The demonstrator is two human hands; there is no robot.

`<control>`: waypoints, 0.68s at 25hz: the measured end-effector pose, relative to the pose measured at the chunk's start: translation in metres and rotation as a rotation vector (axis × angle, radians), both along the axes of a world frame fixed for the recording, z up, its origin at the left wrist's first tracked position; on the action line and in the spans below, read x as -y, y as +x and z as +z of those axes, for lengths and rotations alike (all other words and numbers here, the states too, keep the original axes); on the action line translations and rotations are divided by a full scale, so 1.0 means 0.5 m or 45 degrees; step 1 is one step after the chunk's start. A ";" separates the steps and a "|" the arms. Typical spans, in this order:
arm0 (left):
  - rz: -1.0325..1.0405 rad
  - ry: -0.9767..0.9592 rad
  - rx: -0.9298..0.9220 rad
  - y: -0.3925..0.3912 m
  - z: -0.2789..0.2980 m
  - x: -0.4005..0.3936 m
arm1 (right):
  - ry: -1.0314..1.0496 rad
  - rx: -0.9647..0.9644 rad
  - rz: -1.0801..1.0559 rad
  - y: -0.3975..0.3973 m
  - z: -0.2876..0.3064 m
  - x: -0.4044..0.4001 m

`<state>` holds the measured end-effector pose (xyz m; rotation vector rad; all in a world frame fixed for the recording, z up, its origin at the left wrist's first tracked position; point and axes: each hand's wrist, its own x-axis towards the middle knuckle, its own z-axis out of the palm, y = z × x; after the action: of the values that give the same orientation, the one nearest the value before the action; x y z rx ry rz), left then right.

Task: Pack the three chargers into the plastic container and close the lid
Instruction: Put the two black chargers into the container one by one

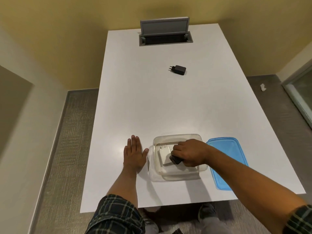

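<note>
A clear plastic container (179, 174) stands near the front edge of the white table. Inside it lies a white charger (164, 155) with its prongs pointing away from me. My right hand (189, 153) reaches into the container and grips a black charger (175, 159) just beside the white one. My left hand (135, 153) rests flat on the table, fingers apart, just left of the container. A second black charger (179, 70) lies alone far up the table. The blue lid (226, 159) lies on the table to the right of the container, partly under my right forearm.
A grey cable box with its flap raised (164, 33) is set into the far end of the table (152, 107). Carpeted floor borders the table on both sides. A glass door (302, 98) stands at the right.
</note>
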<state>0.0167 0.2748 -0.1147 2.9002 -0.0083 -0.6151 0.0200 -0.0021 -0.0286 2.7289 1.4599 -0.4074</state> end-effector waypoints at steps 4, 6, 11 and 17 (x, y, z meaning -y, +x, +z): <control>0.000 -0.013 -0.036 0.005 -0.001 0.000 | -0.154 -0.019 0.027 -0.010 -0.020 -0.005; 0.001 -0.048 -0.081 0.009 -0.001 -0.001 | -0.168 0.028 0.053 -0.008 -0.026 -0.010; 0.008 -0.058 -0.104 0.010 -0.003 -0.001 | -0.135 0.096 0.129 0.002 -0.021 -0.020; 0.019 -0.063 -0.097 0.009 -0.004 0.001 | -0.226 0.187 0.290 -0.005 -0.020 -0.016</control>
<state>0.0210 0.2743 -0.1164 2.8251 0.0081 -0.7120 0.0177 0.0059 -0.0387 2.3693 1.5880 -0.3044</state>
